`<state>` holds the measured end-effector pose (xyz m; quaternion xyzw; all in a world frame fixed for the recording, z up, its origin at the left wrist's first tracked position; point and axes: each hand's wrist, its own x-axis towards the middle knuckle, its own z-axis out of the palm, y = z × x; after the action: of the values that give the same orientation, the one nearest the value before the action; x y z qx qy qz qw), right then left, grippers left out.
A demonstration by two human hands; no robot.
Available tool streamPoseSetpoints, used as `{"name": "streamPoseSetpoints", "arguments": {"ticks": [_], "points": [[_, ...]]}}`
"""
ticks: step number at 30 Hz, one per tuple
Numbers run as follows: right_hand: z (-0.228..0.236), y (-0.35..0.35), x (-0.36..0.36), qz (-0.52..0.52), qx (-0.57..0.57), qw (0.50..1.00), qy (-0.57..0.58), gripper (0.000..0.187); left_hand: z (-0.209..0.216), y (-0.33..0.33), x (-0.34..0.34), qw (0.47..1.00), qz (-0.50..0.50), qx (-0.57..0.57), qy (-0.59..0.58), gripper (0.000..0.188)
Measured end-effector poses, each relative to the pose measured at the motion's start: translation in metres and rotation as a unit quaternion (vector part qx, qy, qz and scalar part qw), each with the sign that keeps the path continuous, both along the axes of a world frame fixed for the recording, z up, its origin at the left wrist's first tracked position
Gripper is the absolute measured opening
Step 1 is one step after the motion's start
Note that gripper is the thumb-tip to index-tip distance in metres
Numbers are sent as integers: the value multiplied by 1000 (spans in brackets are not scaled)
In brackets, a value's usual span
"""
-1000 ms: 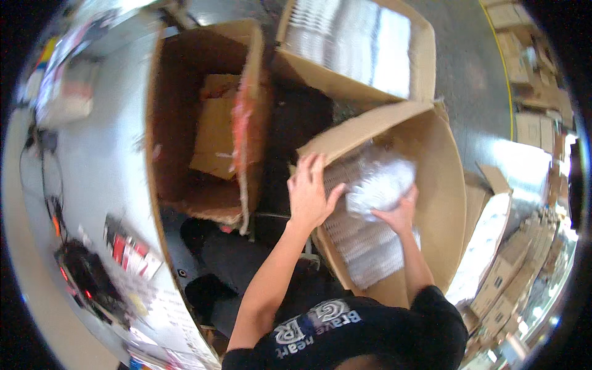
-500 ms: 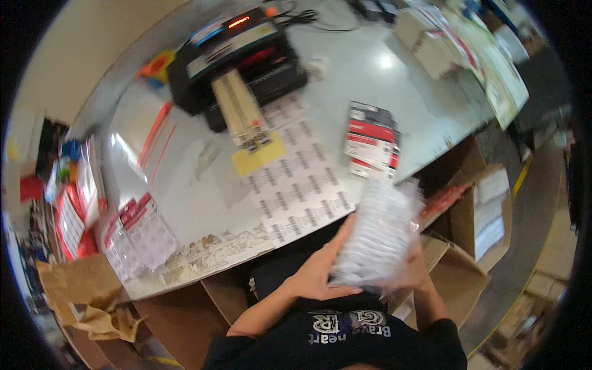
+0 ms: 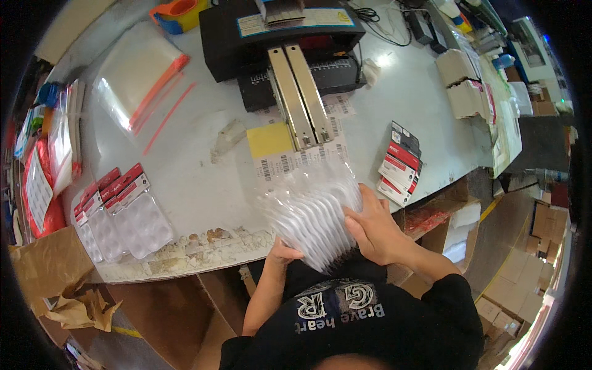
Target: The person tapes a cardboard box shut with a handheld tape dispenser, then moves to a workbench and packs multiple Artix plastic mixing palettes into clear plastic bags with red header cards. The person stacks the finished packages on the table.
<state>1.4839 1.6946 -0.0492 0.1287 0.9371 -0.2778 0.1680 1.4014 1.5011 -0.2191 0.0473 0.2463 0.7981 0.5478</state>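
Between my hands is a thick stack of clear plastic blister shells [image 3: 317,225], held over the table's front edge. My left hand [image 3: 283,253] grips its lower left side, the fingers mostly hidden under it. On the right side, my right hand [image 3: 375,228] clasps the shells, thumb on top. Just beyond the stack lie label sheets [image 3: 277,165] with rows of barcodes and a yellow paper piece [image 3: 269,140]. Above them, two metal rails [image 3: 299,95] reach out from a black stapling or sealing machine [image 3: 280,40]. Red, black and white printed cards [image 3: 399,166] lie to the right.
On the left lie carded blister packs [image 3: 132,216] and clear bags with red strips [image 3: 139,80]. Brown paper [image 3: 52,265] hangs at the left corner. Card stacks [image 3: 465,86] and cables [image 3: 376,28] sit at the back. Cardboard boxes [image 3: 549,222] stand at far right.
Both hands have carried the stack of shells leftward, to the front of the machine's rails. The shells now fan upright and my right thumb shows on them. The head view has shifted too.
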Motion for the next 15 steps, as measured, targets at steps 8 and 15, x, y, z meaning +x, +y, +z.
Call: {"name": "streamPoseSetpoints", "arguments": {"ticks": [8,15], "points": [[-25,9,29,-27,22,988,150,55,-10,-3,16,998,0,34,59,108],[-29,-17,46,-78,114,947,290,65,38,-12,34,976,13,-15,218,105]]}}
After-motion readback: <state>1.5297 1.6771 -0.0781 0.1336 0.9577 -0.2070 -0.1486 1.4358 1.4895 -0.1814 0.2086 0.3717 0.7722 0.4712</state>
